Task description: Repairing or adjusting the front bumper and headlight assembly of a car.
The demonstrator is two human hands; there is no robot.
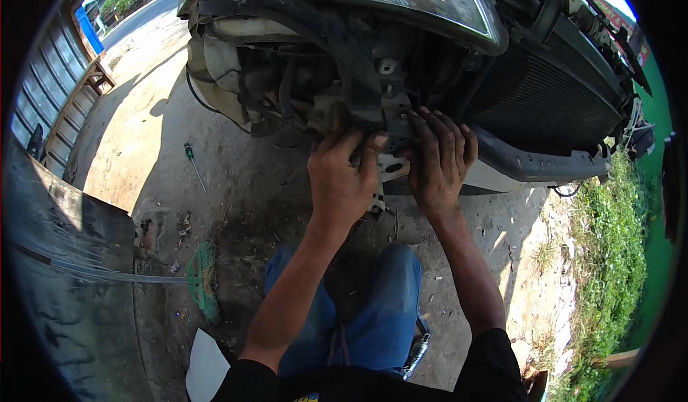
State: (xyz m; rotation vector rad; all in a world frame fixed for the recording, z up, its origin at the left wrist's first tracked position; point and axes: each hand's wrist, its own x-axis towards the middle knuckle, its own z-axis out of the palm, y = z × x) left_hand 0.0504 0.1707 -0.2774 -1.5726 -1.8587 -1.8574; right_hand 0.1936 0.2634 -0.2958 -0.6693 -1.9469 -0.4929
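Beneath a car headlight (423, 4), the front of a car stands stripped of its bumper. My left hand (342, 173) is closed at the lower end of a dark bracket (364, 97), its thumb raised and its fingers curled behind the edge. What the fingertips grip there is partly hidden. Just to the right, my right hand (438, 158) lies with fingers stretched over a metal mounting plate (396, 112) with holes, near the end of the bumper beam (530, 162). The right thumb points toward the left hand.
A green-handled screwdriver (189, 155) lies on the concrete at left. Below it is a green broom head (203, 280) on a long pole. A metal tool (416, 355) lies by my right leg. The radiator (548, 87) fills the upper right, with grass (609, 237) beyond.
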